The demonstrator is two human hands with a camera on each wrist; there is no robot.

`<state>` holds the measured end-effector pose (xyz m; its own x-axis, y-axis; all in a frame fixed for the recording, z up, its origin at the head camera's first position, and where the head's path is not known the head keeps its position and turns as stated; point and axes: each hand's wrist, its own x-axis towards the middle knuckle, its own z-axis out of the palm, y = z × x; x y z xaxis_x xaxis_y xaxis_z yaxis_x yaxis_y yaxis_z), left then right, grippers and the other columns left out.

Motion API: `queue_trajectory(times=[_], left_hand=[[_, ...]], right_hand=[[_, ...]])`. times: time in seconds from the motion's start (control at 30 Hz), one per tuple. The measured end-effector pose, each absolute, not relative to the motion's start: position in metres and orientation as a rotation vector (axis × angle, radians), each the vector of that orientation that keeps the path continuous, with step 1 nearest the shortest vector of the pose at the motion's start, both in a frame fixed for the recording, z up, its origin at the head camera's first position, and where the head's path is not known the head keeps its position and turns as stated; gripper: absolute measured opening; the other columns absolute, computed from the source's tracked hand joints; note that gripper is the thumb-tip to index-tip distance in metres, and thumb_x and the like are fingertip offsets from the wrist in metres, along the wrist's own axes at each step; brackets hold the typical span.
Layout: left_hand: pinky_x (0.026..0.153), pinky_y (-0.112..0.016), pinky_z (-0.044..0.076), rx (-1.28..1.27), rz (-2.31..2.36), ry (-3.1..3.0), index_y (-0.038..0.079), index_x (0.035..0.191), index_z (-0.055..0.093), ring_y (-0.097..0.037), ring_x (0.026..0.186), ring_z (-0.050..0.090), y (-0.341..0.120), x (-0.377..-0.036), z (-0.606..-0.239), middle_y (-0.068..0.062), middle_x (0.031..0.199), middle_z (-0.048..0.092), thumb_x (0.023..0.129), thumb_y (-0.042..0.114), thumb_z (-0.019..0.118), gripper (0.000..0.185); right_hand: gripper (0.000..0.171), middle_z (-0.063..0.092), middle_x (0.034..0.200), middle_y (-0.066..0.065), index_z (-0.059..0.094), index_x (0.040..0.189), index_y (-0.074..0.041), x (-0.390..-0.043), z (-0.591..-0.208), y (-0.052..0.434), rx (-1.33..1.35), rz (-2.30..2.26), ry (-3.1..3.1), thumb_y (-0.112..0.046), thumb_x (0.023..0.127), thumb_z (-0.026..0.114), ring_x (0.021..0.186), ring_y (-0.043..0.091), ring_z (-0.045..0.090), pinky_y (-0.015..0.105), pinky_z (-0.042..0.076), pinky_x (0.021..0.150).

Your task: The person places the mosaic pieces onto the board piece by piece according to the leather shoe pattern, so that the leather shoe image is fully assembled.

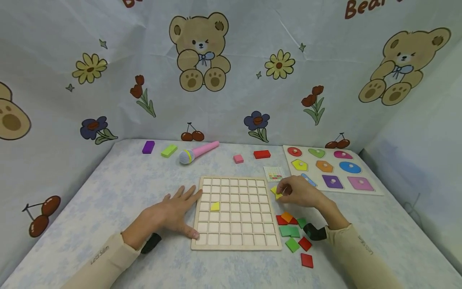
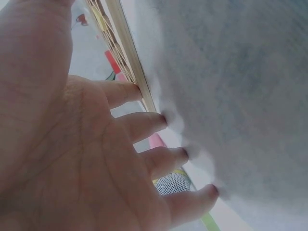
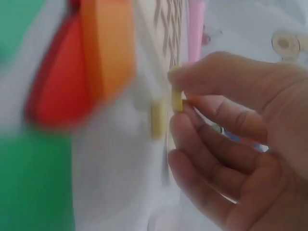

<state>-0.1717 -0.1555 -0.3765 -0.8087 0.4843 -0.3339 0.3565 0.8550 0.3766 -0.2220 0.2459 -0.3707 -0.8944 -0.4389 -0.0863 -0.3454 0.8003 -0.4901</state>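
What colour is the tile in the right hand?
Yellow tile, pinched by the right hand; head view.

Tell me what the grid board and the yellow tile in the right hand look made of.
Grid board: pale unfinished wood, seemingly; light tan and matte, with a layered edge in the left wrist view. Yellow tile, pinched by the right hand: thin, flat, evenly coloured, probably painted wood or plastic.
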Motion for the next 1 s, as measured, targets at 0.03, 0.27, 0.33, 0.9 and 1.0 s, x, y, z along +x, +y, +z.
queue_trajectory(times=[0.03,0.27,0.33,0.9,1.0], left_hand=[[0.113,-0.076,0.011,0.620,0.412,2.610,0.015,0.163,0.012,-0.046,0.154,0.002,-0.156,-0.172,-0.377,-0.015,0.169,0.006,0.067,0.067,0.081,0.129],[0.113,-0.076,0.012,0.610,0.425,2.617,0.013,0.162,0.014,-0.046,0.153,0.003,-0.157,-0.170,-0.375,-0.016,0.169,0.007,0.067,0.065,0.083,0.128],[0.113,-0.076,0.012,0.612,0.433,2.615,0.013,0.162,0.014,-0.047,0.153,0.003,-0.157,-0.170,-0.375,-0.016,0.169,0.007,0.067,0.064,0.083,0.128],[0.112,-0.077,0.011,0.622,0.439,2.607,0.013,0.162,0.014,-0.047,0.153,0.002,-0.156,-0.171,-0.373,-0.016,0.169,0.007,0.068,0.065,0.082,0.128],[0.112,-0.077,0.011,0.622,0.437,2.604,0.013,0.162,0.014,-0.048,0.153,0.002,-0.156,-0.170,-0.374,-0.017,0.169,0.006,0.068,0.064,0.083,0.128]], right_hand=[[0.014,0.064,0.081,-0.002,0.070,0.090,-0.010,-0.221,-0.370,0.240,-0.636,-0.715,2.783,-0.011,0.082,0.081,0.076,0.014,0.055,0.025,0.049,0.067],[0.010,0.063,0.076,-0.003,0.071,0.088,-0.009,-0.217,-0.371,0.198,-0.818,-0.803,2.672,-0.010,0.082,0.080,0.072,0.013,0.056,0.023,0.050,0.065],[0.010,0.063,0.076,-0.003,0.071,0.087,-0.009,-0.217,-0.373,0.188,-0.849,-0.821,2.653,-0.009,0.082,0.080,0.071,0.012,0.055,0.022,0.049,0.065],[0.011,0.065,0.081,-0.006,0.071,0.089,-0.012,-0.212,-0.376,0.133,-0.905,-0.793,2.638,-0.011,0.084,0.081,0.075,0.009,0.059,0.022,0.051,0.069],[0.011,0.066,0.082,-0.006,0.072,0.090,-0.012,-0.211,-0.378,0.131,-0.921,-0.779,2.642,-0.011,0.084,0.081,0.075,0.009,0.060,0.022,0.051,0.068]])
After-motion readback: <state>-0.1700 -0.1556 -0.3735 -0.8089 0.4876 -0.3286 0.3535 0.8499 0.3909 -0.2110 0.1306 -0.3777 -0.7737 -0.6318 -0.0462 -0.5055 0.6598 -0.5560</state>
